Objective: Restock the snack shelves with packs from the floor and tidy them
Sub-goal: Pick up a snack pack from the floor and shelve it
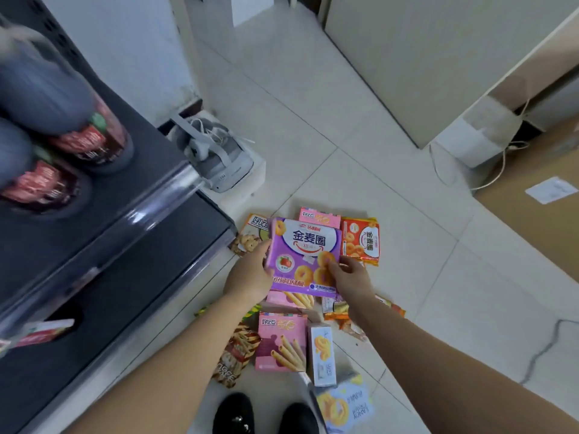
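Pale floor tiles (344,170) carry scattered snack packs (280,343) beside the dark shelf (125,245). Over the pile, the left hand (247,277) clamps the purple pack (305,245) at its left edge; the right hand (352,274) pinches the lower right corner. Lift level, clearing the shelf lip.

The purple pack (305,258) at centre frame reads 金麦圈 in large blue characters, with 达利园 small above. The orange pack (360,241) to its right also bears 金麦圈, turned sideways. 好吃点 stands on the upper pink box (319,217), the lower pink box (280,346) and the green pack (252,233). The red labels on the bottles (91,142) at upper left are too blurred to read.
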`<state>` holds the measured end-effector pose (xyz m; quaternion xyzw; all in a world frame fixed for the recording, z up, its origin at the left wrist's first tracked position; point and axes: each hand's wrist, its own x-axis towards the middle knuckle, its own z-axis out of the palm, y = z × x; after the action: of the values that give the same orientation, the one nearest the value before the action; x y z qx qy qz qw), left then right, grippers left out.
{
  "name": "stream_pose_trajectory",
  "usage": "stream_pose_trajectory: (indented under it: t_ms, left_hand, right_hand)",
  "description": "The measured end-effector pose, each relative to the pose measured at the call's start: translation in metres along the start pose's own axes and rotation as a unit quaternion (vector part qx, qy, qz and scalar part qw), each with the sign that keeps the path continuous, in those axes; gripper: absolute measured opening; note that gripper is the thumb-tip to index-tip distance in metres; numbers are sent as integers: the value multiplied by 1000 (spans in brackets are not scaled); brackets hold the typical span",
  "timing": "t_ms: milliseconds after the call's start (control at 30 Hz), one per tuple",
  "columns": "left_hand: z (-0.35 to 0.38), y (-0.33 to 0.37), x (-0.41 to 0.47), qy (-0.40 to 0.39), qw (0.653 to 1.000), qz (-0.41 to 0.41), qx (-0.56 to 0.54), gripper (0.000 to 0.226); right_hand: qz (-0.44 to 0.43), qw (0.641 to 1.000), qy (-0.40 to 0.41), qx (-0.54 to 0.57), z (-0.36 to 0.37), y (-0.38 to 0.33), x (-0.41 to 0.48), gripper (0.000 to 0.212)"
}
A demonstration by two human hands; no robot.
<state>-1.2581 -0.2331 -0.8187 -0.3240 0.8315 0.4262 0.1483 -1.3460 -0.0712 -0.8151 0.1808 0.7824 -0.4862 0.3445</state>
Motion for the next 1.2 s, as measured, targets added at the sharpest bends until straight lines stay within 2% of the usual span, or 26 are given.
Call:
stream_pose_trajectory:
  t_ms: [367, 533, 667, 767, 900, 967, 1200]
  left_hand:
    - [-158, 124, -181, 110, 989, -5, -100, 51]
    - [-206, 151, -266, 189, 969, -17, -157, 44]
    - [-229, 153, -338, 273, 946, -47, -171, 48]
    - [-240, 143, -394, 330, 922, -86, -186, 55]
    - [-247, 119, -477, 392, 883, -124, -228, 55]
    - [-249, 102, -521, 434, 857, -145, -235, 52]
    - [-248, 56, -675, 570, 747, -253, -229, 43]
  right_hand:
    - [-137, 988, 5, -71, -50, -161, -202, 18]
    - [-214, 968, -51, -117, -56, -207, -275, 8]
    - [-267, 948, -113, -133, -46, -223, -339, 14]
    - [-312, 919, -172, -166, -30, -225, -382, 6]
    - [-371, 867, -260, -207, 1, -216, -443, 6]
    - [-391, 841, -302, -220, 22, -206, -478, 10]
    - [-443, 729, -461, -245, 86, -156, -615, 3]
